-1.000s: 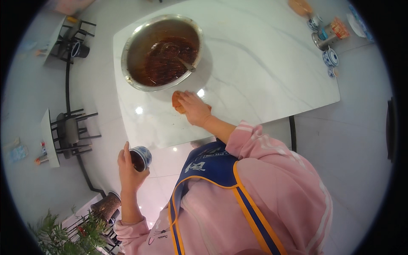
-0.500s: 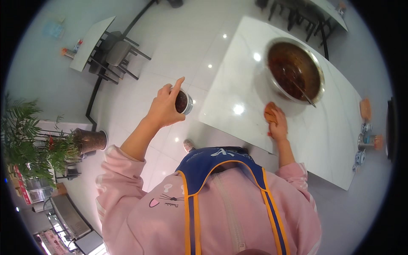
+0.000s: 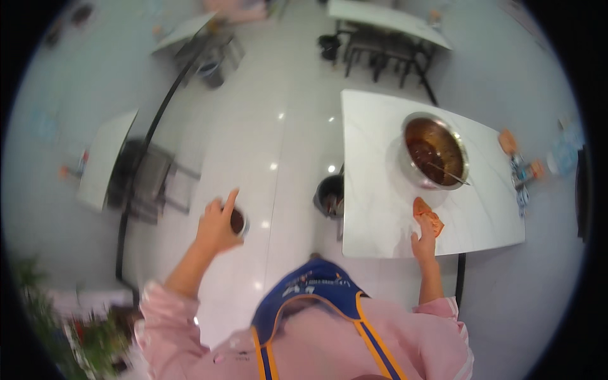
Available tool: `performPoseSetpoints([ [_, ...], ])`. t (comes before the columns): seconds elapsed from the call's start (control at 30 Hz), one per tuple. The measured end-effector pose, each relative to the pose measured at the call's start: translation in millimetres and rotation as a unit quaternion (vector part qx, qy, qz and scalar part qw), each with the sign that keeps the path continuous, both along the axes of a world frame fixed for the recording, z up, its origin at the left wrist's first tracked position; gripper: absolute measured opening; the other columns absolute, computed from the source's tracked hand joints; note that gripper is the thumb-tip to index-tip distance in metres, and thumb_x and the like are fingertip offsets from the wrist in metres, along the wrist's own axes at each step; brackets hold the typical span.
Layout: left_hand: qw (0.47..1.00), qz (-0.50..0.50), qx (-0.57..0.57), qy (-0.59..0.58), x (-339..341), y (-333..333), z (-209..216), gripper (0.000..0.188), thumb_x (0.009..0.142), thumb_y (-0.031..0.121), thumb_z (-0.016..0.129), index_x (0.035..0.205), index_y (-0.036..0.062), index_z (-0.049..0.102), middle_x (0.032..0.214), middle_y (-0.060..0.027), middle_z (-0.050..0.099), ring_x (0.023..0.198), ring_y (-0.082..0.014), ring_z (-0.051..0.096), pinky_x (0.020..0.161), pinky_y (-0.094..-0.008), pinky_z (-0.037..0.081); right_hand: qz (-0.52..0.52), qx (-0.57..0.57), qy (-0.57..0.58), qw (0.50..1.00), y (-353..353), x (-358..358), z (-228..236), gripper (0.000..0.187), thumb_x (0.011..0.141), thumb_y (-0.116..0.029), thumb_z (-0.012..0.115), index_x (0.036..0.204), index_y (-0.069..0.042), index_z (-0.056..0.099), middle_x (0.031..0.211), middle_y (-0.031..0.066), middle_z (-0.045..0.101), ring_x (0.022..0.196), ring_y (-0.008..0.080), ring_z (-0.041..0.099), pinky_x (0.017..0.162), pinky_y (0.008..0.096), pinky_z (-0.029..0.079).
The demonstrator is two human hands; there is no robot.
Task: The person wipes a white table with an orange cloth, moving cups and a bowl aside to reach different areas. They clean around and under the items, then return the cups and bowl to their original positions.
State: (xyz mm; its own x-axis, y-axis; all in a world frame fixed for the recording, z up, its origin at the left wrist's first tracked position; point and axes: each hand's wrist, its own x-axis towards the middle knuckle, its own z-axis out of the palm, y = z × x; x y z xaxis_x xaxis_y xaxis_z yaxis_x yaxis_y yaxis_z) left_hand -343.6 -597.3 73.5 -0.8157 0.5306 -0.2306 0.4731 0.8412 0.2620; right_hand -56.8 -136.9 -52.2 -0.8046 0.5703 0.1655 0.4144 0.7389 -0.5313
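My left hand is held out over the floor to the left of the white table, curled around a small cup of dark red sauce. Its forefinger sticks out past the rim. On the table's near part, my right hand has its fingers on an orange cloth, thumb out to the side. Beyond the cloth stands a large steel bowl with dark red-brown sauce inside. A metal utensil handle leans over the bowl's right rim; its other end is in the sauce.
The white table has small containers and an orange item along its right edge. A dark bin stands by its left side. Other tables and chairs line the walls. Plants blur at lower left.
The view has swung up, showing more of the room. My right hand and the cloth have shifted right relative to the bowl, and the cloth looks more spread. My left hand still holds the cup.
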Motion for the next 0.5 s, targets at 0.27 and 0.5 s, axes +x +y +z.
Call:
performPoseSetpoints([
  [0.27, 0.998, -0.058, -0.006, 0.03, -115.5, -8.7, -5.1, 0.114, 0.05, 0.022, 0.081, 0.147, 0.0215, 0.02, 0.125, -0.0256, 0.042, 0.115, -0.0426, 0.044, 0.094, -0.0469, 0.044, -0.034, -0.011, 0.067, 0.997, -52.5, -96.8, 3.1, 0.039, 0.075, 0.004, 0.052, 0.11, -0.007, 0.063, 0.123, 0.0192, 0.057, 0.115, 0.0361, 0.053, 0.098, 0.0409, 0.043],
  [0.5, 0.996, -0.076, -0.014, 0.036, -229.4, -14.5, 7.8, 0.11, 0.052, 0.023, 0.079, 0.146, 0.0198, 0.023, 0.126, -0.0276, 0.042, 0.117, -0.0438, 0.044, 0.095, -0.0481, 0.043, 0.043, -0.115, 0.102, 0.987, -81.7, -271.6, 4.1, 0.037, 0.075, 0.003, 0.05, 0.109, -0.007, 0.063, 0.114, 0.0166, 0.062, 0.109, 0.0333, 0.057, 0.094, 0.04, 0.046],
])
